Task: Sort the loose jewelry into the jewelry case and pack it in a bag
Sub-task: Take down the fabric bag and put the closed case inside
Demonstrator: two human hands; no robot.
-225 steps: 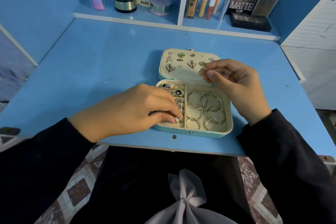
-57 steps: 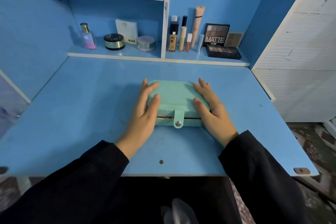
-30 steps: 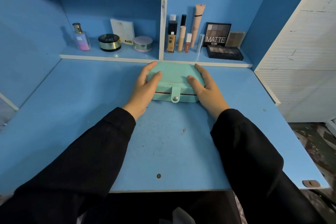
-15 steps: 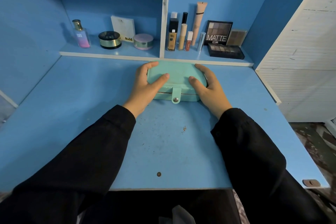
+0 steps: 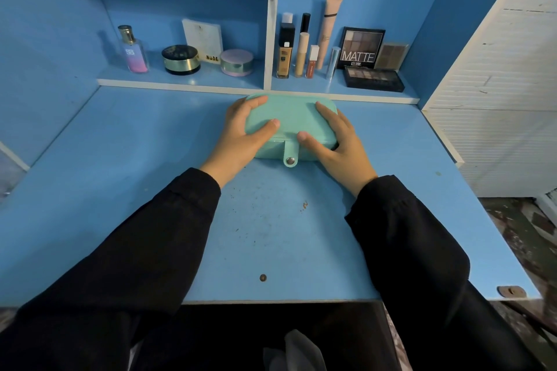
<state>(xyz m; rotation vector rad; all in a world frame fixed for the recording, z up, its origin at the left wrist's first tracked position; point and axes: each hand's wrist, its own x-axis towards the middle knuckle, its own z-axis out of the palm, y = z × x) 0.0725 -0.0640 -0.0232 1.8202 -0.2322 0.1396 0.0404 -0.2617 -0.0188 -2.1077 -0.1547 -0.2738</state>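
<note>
The mint-green jewelry case [image 5: 291,117] lies closed on the blue desk [image 5: 271,235], close to the shelf at the back. Its strap with a metal snap [image 5: 290,159] hangs down over the front wall. My left hand [image 5: 238,138] grips the case's left end, fingers curled round the far corner and thumb lying on the lid. My right hand [image 5: 340,144] holds the right end the same way, thumb on the lid beside the strap. No loose jewelry and no bag is in view.
Behind the case a low shelf carries a perfume bottle [image 5: 132,50], a round compact [image 5: 180,59], several makeup tubes [image 5: 301,54] and a MATTE palette [image 5: 360,48]. A white slatted cabinet [image 5: 497,99] borders the desk on the right. A grey cloth [image 5: 289,349] lies on my lap.
The case, open with jewelry inside 7.5 s ago, is now closed and snapped. It has slid away toward the shelf, and both hands have curled tighter round its ends.
</note>
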